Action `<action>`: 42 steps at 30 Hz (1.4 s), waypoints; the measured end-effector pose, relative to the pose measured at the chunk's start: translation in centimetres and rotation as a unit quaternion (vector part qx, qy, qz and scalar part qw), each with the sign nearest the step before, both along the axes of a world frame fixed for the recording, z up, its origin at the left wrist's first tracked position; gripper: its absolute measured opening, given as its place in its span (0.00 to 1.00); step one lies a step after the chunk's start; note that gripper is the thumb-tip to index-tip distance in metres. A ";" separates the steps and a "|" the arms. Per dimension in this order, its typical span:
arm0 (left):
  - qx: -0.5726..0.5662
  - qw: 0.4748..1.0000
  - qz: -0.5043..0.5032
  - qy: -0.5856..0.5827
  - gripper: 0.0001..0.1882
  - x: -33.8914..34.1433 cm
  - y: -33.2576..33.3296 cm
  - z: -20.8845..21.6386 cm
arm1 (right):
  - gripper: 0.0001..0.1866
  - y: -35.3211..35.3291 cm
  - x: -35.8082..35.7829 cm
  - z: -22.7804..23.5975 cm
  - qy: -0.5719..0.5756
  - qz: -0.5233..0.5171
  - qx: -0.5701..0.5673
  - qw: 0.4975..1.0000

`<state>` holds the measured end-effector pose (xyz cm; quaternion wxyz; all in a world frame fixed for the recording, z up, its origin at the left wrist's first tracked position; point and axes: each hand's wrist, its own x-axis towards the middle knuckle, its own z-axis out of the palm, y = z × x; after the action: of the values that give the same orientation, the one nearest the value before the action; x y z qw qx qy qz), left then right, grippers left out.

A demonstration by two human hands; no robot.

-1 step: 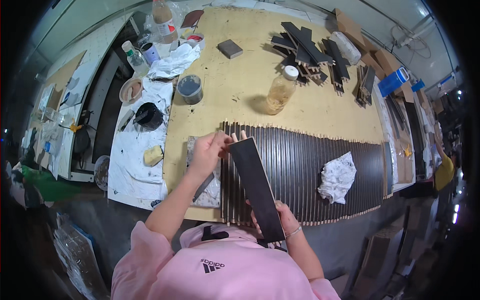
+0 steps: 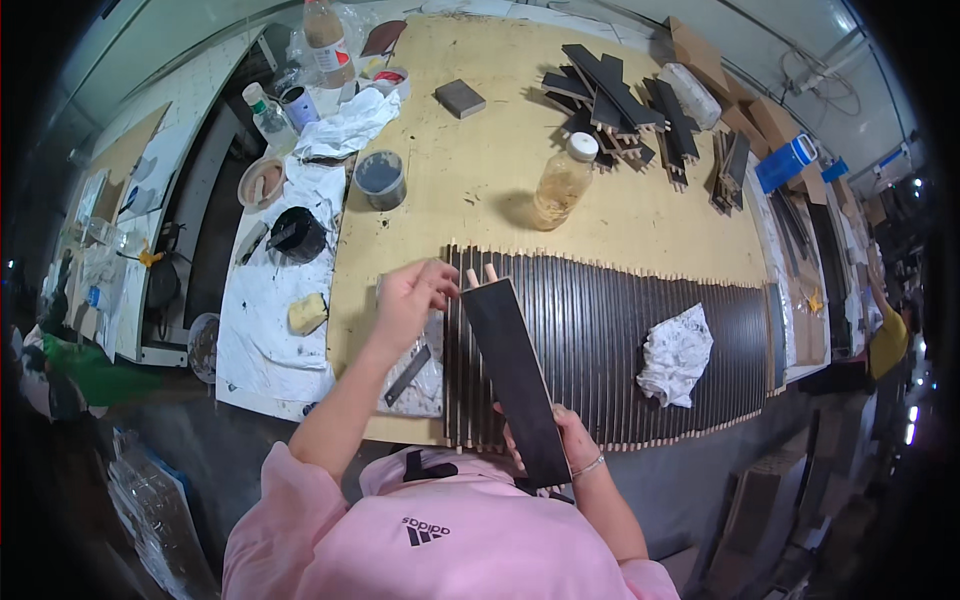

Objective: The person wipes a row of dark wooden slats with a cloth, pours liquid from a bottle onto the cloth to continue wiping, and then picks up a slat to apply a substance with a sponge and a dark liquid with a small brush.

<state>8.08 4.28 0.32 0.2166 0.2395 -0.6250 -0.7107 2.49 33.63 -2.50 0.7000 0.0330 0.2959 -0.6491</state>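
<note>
My right hand [image 2: 572, 440] grips the lower end of a dark wooden slat [image 2: 515, 380], thumb along its edge. Two pale dowel pegs stick out of the slat's upper end, and more show at its lower end. Beside that upper end is my left hand [image 2: 412, 302], its fingers curled together just left of the slat's corner; whether anything small is in them is hidden. Under the held slat lies a long row of dark slats [image 2: 600, 320] set on edge, with pegs along both ends. A crumpled white cloth [image 2: 676, 355] rests on the row.
A capped bottle of amber liquid [image 2: 563, 185] stands behind the row. Loose dark slats [image 2: 612, 95] are piled at the far right. Left are a tub of dark liquid [image 2: 381, 180], a black pot [image 2: 298, 234], a yellow sponge [image 2: 307, 313] and a scraper blade [image 2: 408, 376]. A dark block [image 2: 460, 98] lies farther back.
My left hand has drawn slightly left, off the slat's upper corner, uncovering more of the scraper blade. The held slat has shifted very little.
</note>
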 end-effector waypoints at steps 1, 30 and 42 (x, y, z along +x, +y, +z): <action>-0.036 0.999 0.021 -0.023 0.13 -0.1 -1.5 -0.2 | 0.45 -0.1 0.2 -0.2 0.003 -0.003 0.002 1.000; -0.582 0.792 0.084 -0.166 0.36 -5.3 -19.4 -1.1 | 0.41 -2.5 1.2 0.0 0.011 -0.132 -0.035 0.991; -0.563 0.795 -0.031 -0.223 0.32 2.7 -13.8 -5.2 | 0.43 -1.9 0.6 -0.1 0.015 -0.158 0.015 0.987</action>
<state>10.81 -9.55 -4.89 0.1452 0.2074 -0.9529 -0.1669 3.06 31.72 -2.59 0.5835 0.0799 0.3071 -0.7475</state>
